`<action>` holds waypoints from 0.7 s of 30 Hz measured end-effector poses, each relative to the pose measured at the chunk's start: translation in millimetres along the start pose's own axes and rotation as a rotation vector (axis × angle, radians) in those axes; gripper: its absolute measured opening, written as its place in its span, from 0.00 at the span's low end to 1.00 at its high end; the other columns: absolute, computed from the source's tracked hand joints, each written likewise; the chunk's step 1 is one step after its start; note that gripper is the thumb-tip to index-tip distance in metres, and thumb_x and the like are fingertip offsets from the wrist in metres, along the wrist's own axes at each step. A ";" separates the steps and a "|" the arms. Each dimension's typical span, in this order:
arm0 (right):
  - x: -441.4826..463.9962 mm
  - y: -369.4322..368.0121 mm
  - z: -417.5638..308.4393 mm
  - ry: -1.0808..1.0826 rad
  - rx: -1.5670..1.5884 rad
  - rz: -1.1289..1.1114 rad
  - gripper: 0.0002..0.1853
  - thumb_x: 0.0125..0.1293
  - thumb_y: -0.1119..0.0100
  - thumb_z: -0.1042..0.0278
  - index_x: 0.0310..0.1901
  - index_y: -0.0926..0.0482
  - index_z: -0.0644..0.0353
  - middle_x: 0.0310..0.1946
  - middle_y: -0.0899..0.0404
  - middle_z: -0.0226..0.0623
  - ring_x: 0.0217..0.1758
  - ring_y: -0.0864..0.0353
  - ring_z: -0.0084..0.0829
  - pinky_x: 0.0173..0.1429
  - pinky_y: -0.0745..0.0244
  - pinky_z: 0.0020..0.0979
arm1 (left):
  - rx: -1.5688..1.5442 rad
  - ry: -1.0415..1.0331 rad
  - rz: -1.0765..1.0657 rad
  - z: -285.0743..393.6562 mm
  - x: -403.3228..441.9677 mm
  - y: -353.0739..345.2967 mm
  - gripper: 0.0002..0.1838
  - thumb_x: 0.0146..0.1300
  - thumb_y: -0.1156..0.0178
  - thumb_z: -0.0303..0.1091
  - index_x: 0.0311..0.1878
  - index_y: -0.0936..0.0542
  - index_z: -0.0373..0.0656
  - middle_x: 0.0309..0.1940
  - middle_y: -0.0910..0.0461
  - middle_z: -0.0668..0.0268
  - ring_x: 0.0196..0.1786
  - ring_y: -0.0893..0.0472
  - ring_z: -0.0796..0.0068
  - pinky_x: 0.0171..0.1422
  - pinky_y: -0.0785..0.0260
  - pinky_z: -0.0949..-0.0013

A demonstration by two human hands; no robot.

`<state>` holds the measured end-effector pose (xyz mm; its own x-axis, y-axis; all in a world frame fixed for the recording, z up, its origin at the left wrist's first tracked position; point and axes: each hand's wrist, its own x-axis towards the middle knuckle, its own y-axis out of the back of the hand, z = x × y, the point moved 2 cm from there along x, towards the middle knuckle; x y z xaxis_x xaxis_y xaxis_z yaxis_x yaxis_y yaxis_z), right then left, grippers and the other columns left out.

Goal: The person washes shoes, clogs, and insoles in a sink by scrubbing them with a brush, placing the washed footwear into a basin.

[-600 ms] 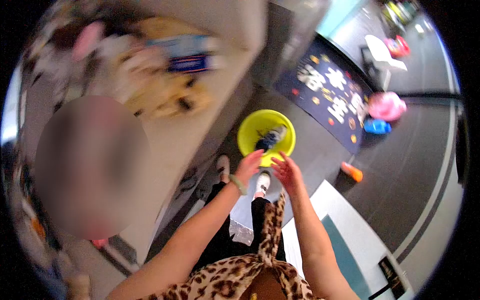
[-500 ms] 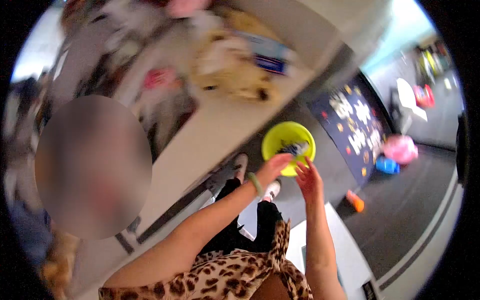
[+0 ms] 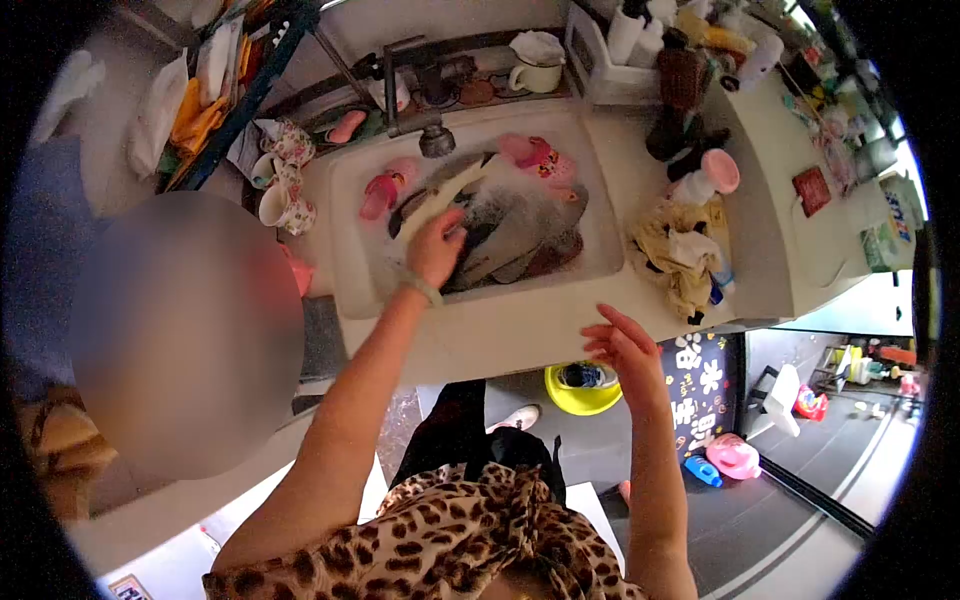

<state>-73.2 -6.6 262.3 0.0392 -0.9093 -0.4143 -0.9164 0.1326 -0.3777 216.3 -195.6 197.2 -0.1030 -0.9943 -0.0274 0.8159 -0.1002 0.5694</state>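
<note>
In the sink (image 3: 345, 200) dark wet items (image 3: 525, 225), shoes or cloth, lie in foam with a long pale piece (image 3: 445, 198) on top. My left hand (image 3: 437, 248) is over their left side, beside or touching the pale piece, fingers apart and loosely bent; no firm hold shows. My right hand (image 3: 625, 345) is raised at the counter's front edge, open and empty, fingers spread. Below it, a yellow-green bucket (image 3: 583, 402) on the floor holds a dark and white item (image 3: 585, 375). Pink objects (image 3: 380, 192) lie in the sink's upper corners.
A faucet (image 3: 436, 138) hangs over the sink's back edge. Floral cups (image 3: 290, 208) are at its left; crumpled beige cloth (image 3: 685, 255) and bottles (image 3: 645, 42) are at its right. A pink basin (image 3: 733, 456) and blue bottle (image 3: 703, 470) are on the floor at the lower right.
The view has swung to the sink. Both hands have left the space over the bucket and moved apart: the left is over the sink, the right by the counter edge.
</note>
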 end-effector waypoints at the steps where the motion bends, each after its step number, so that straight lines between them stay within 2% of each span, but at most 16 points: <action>1: 15.6 -13.5 -10.3 -0.026 -0.126 -0.026 0.24 0.69 0.48 0.62 0.64 0.33 0.63 0.46 0.19 0.43 0.44 0.19 0.27 0.48 0.25 0.27 | 0.361 -0.215 0.068 -5.2 14.9 16.1 0.19 0.59 0.39 0.33 0.54 0.23 0.39 0.50 0.21 0.54 0.54 0.23 0.56 0.60 0.33 0.58; 2: 44.0 -23.8 -11.7 -0.054 -0.240 -0.056 0.23 0.69 0.48 0.62 0.63 0.32 0.62 0.45 0.19 0.42 0.44 0.20 0.27 0.47 0.25 0.27 | 0.459 -0.169 0.015 -33.6 39.3 14.8 0.25 0.56 0.36 0.37 0.58 0.26 0.43 0.54 0.23 0.55 0.57 0.25 0.54 0.61 0.33 0.56; 4: 95.4 -41.7 -1.2 -0.124 -0.429 -0.135 0.22 0.69 0.46 0.63 0.62 0.30 0.60 0.45 0.19 0.39 0.44 0.20 0.25 0.47 0.25 0.27 | 0.549 -0.072 -0.091 -71.2 68.4 16.5 0.31 0.53 0.34 0.40 0.62 0.29 0.47 0.57 0.27 0.54 0.60 0.28 0.52 0.62 0.34 0.55; 6: 149.1 -38.8 43.1 -0.036 -0.531 -0.129 0.21 0.67 0.44 0.64 0.60 0.26 0.57 0.43 0.18 0.37 0.43 0.20 0.24 0.46 0.25 0.27 | 0.642 -0.039 -0.141 -95.3 81.4 9.7 0.36 0.51 0.33 0.42 0.65 0.32 0.50 0.60 0.30 0.53 0.62 0.31 0.51 0.63 0.35 0.54; 8: 178.6 -43.8 56.3 0.015 -0.835 -0.127 0.20 0.65 0.44 0.61 0.57 0.24 0.58 0.43 0.18 0.41 0.40 0.18 0.35 0.46 0.24 0.34 | 0.745 -0.074 -0.143 -108.9 84.3 1.4 0.40 0.49 0.32 0.45 0.67 0.35 0.52 0.61 0.32 0.52 0.64 0.33 0.51 0.64 0.36 0.52; 9: 186.8 -49.8 56.9 0.037 -0.985 -0.130 0.20 0.64 0.44 0.60 0.55 0.23 0.58 0.42 0.17 0.43 0.39 0.17 0.40 0.46 0.23 0.38 | 0.675 -0.065 -0.174 -114.7 87.0 0.1 0.40 0.49 0.32 0.45 0.67 0.36 0.52 0.62 0.32 0.51 0.65 0.33 0.51 0.65 0.37 0.53; 12: 200.5 -60.2 60.5 -0.019 -1.085 -0.141 0.19 0.62 0.44 0.62 0.54 0.23 0.55 0.40 0.18 0.46 0.41 0.19 0.48 0.48 0.24 0.41 | 0.476 -0.039 -0.266 -137.0 93.1 1.0 0.41 0.51 0.32 0.46 0.68 0.37 0.53 0.63 0.34 0.50 0.66 0.35 0.51 0.67 0.39 0.54; 15: 227.7 -62.2 94.0 0.229 -1.233 -0.158 0.18 0.61 0.43 0.69 0.54 0.22 0.56 0.41 0.18 0.42 0.45 0.19 0.37 0.49 0.25 0.33 | 0.277 -0.036 -0.351 -160.4 101.6 -0.5 0.40 0.52 0.33 0.47 0.68 0.37 0.52 0.64 0.34 0.50 0.67 0.36 0.51 0.68 0.40 0.55; 18: 241.5 -109.9 84.9 0.375 -1.545 -0.197 0.15 0.61 0.44 0.67 0.50 0.20 0.54 0.47 0.22 0.43 0.50 0.23 0.44 0.53 0.27 0.39 | 0.127 0.008 -0.413 -168.7 99.8 8.3 0.40 0.53 0.34 0.49 0.68 0.37 0.52 0.65 0.34 0.51 0.67 0.35 0.51 0.68 0.40 0.56; 21: 256.7 -110.2 106.6 0.510 -1.856 -0.234 0.13 0.62 0.46 0.63 0.47 0.20 0.52 0.48 0.25 0.42 0.52 0.26 0.45 0.55 0.29 0.42 | 0.038 0.125 -0.423 -177.9 99.5 7.7 0.40 0.54 0.35 0.50 0.69 0.37 0.50 0.64 0.33 0.54 0.66 0.33 0.55 0.67 0.39 0.57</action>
<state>80.3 -212.6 109.2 0.4161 -0.9011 -0.1223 -0.1385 -0.1957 0.9708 313.6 -301.7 52.7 -0.3518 -0.8633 -0.3619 0.6952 -0.4998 0.5166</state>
